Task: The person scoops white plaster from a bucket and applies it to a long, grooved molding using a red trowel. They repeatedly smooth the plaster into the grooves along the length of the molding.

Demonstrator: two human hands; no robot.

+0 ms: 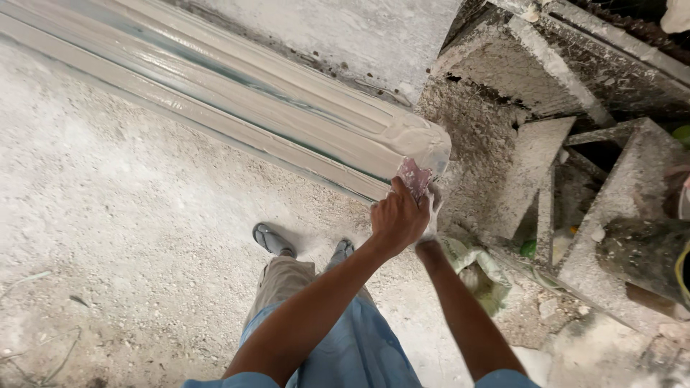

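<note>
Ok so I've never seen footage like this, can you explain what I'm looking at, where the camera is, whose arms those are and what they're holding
There is one picture, taken by a camera worn on a person's head and looking straight down. That is why you see the person's own arms reaching out, and below them their trousers and sandalled feet on a dusty, plaster-speckled floor.

The long pale piece running from the upper left is a ridged moulding, wet and glossy, resting just above the floor. Both hands meet at its near end. The left hand has a small flat pinkish scraper-like tool in its grip, pressed against the end of the moulding. The right hand is mostly hidden behind the left, so what it does is unclear.

On the right stands a rough frame crusted with plaster.
</note>
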